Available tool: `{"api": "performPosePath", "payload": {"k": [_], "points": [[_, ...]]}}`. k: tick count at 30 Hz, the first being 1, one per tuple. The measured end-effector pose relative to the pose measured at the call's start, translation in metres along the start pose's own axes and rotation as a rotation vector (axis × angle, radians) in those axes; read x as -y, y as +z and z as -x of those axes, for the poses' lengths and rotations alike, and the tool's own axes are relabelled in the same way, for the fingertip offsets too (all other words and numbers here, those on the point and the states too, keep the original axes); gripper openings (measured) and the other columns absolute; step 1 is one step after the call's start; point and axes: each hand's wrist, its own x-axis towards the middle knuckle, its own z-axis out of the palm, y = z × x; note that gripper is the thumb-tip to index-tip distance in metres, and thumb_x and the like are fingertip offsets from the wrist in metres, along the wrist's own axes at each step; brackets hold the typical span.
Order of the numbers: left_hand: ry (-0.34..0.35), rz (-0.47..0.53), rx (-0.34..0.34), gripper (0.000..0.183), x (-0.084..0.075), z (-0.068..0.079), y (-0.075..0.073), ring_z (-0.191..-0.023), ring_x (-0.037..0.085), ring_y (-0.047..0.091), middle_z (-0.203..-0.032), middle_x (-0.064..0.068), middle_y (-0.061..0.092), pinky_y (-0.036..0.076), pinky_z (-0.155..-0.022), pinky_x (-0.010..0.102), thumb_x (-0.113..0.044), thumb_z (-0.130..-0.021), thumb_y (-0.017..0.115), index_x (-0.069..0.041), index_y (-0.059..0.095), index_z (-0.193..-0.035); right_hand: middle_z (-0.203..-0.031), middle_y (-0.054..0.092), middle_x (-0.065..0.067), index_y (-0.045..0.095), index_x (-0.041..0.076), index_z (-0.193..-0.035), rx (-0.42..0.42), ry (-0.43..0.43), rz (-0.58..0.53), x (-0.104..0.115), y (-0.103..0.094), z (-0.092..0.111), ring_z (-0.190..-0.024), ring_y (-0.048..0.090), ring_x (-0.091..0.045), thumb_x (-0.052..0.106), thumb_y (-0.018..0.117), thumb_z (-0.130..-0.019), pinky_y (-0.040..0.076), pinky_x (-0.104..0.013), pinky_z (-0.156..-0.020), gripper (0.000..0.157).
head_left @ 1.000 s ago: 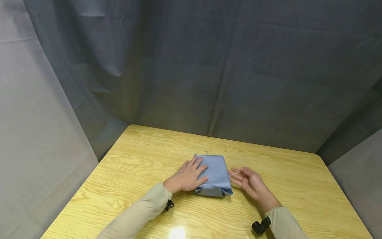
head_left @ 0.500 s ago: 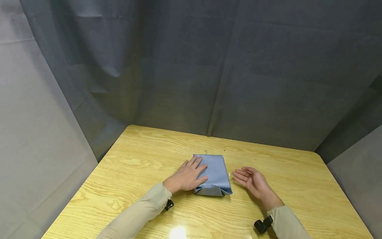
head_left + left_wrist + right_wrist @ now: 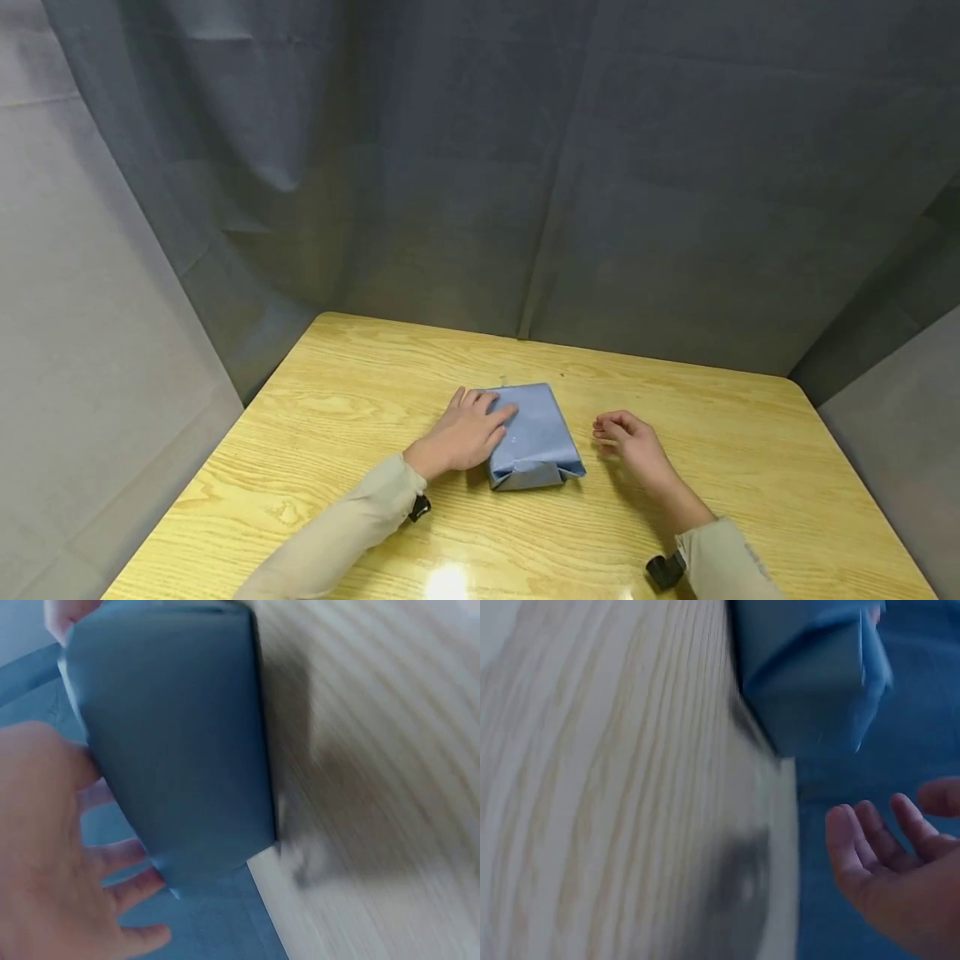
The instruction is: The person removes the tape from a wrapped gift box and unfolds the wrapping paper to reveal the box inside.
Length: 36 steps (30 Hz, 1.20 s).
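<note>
A package wrapped in blue paper (image 3: 536, 429), with folded flaps at its near end, sits on the wooden table. My left hand (image 3: 467, 429) rests over its left edge, fingers spread across the top. In the left wrist view, the package's smooth long side (image 3: 176, 742) shows, with the fingers along its upper edge. To the right of the package and apart from it is my right hand (image 3: 630, 442), fingers loosely bent, with nothing visible in it. The right wrist view shows these relaxed fingers (image 3: 847, 840) below the package's folded end (image 3: 810, 697).
A small clear scrap (image 3: 503, 381), like tape, shows at the package's far edge. The wooden table (image 3: 360, 358) ends at a dark grey curtain (image 3: 450, 208) behind, with lighter grey panels at both sides. A black camera (image 3: 663, 572) is strapped to the right wrist.
A clear strip at the right hand's fingers, reaching to the package's right side, is no longer visible. The right hand has drawn slightly away. The package has turned a little, its far end swinging left.
</note>
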Motion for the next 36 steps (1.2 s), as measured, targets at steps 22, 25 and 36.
{"api": "performPosePath", "payload": {"k": [22,25,36], "points": [[0.0,-0.019,-0.064,0.043,-0.002,0.004,0.002,-0.135,0.031,0.028,-0.149,0.01,0.032,0.022,-0.108,0.051,-0.038,-0.102,0.033,-0.026,0.048,-0.14,-0.098,0.064,0.002,0.074,0.012,-0.093,0.068,-0.703,0.672,0.026,0.038,0.008,-0.091,0.054,-0.017,0.007,0.074,-0.081,0.046,-0.037,-0.074,0.013],[0.055,-0.021,-0.021,0.045,0.0,0.002,0.003,-0.14,0.031,0.019,-0.155,0.004,0.023,0.021,-0.109,0.052,-0.036,-0.103,0.029,-0.026,0.041,-0.145,-0.1,0.063,0.001,0.075,0.012,-0.094,0.107,-0.777,0.704,0.028,0.043,0.005,-0.094,0.052,-0.019,0.009,0.076,-0.079,0.044,-0.041,-0.078,0.016],[0.132,0.008,-0.014,0.046,0.005,-0.001,0.007,-0.134,0.03,0.028,-0.152,0.004,0.029,0.017,-0.108,0.056,-0.041,-0.103,0.026,-0.031,0.035,-0.147,-0.101,0.059,0.005,0.07,0.011,-0.112,0.273,-0.8,0.822,0.03,0.061,0.0,-0.089,0.049,-0.012,0.01,0.066,-0.089,0.041,-0.033,-0.073,0.024]]}}
